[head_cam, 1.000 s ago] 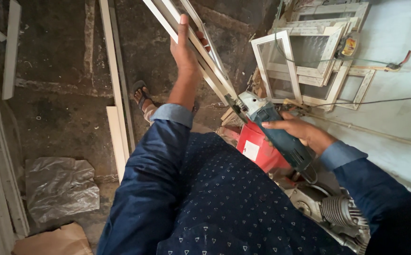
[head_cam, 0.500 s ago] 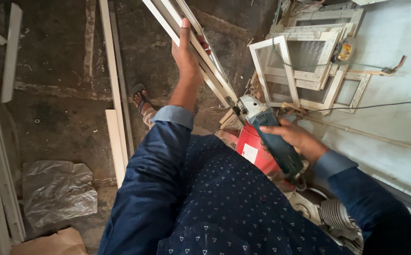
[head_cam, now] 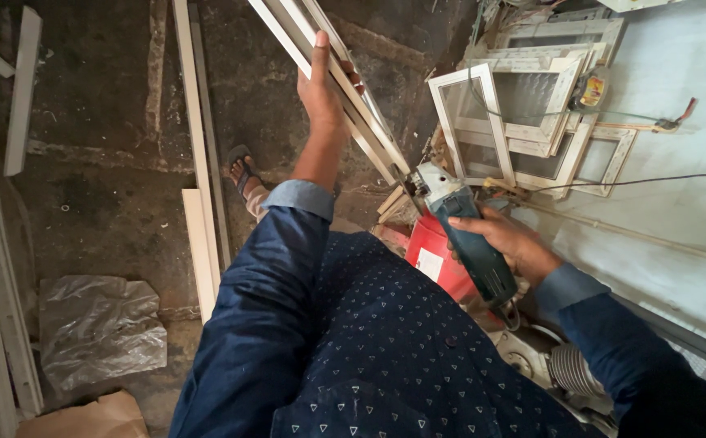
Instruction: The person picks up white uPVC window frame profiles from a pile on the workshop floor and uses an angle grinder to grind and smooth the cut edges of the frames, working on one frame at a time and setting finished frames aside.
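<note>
My left hand (head_cam: 323,88) grips a bundle of long white frame strips (head_cam: 345,89) that slant from the top of the view down toward the right. My right hand (head_cam: 508,242) is wrapped around the blue-green body of an angle grinder (head_cam: 460,229). The grinder's grey head meets the lower end of the strips. A red canister (head_cam: 438,258) sits directly beneath the grinder. Both my arms wear dark blue sleeves.
White window frames (head_cam: 523,105) are stacked against the pale wall at the right, with cables across them. Long white strips (head_cam: 199,162) lie on the dark floor at the left. A crumpled plastic sheet (head_cam: 97,328), cardboard (head_cam: 85,418), a sandalled foot (head_cam: 243,172) and a compressor motor (head_cam: 568,369) are nearby.
My right hand and the grinder have slid slightly left and up toward the end of the strips. My left hand keeps its hold on the bundle.
</note>
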Available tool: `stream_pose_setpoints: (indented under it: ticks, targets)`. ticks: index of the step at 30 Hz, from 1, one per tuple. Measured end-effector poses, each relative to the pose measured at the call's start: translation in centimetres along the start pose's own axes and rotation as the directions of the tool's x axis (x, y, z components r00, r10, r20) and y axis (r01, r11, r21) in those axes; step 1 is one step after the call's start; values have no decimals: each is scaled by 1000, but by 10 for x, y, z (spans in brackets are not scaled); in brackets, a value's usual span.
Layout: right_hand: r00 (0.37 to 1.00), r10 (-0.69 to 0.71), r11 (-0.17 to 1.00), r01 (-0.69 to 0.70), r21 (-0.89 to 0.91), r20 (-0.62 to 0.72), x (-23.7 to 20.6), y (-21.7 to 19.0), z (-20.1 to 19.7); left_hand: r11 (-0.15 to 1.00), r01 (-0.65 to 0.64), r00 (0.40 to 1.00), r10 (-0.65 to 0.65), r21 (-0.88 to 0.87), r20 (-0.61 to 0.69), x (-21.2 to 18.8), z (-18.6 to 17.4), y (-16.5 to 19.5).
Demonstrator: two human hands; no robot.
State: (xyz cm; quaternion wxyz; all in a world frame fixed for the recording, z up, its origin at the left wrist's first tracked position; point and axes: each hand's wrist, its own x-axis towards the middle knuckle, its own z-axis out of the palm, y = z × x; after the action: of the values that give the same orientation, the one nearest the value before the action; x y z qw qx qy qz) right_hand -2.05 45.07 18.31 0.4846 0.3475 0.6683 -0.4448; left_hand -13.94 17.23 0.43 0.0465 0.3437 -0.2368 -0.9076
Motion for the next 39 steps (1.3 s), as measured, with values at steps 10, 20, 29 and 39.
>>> stream_pose_setpoints:
  ticks: [10, 20, 29, 39]
  targets:
    - [999, 5, 1000, -5, -3, 39, 12, 18, -20, 1000, 16, 1000, -17, -22, -12, -1, 1, -1]
    - [999, 20, 1000, -21, 15, 41, 7, 32, -32, 1000, -2, 1000, 2, -24, -15, 0, 1, -2]
    - [998, 16, 999, -13, -53, 59, 8, 34, -39, 1000, -7, 999, 6, -13, -44, 0, 0, -3]
    - [997, 82, 997, -82, -5, 5, 12, 14, -23, 999, -20, 999, 19, -38, -27, 1, -3, -6]
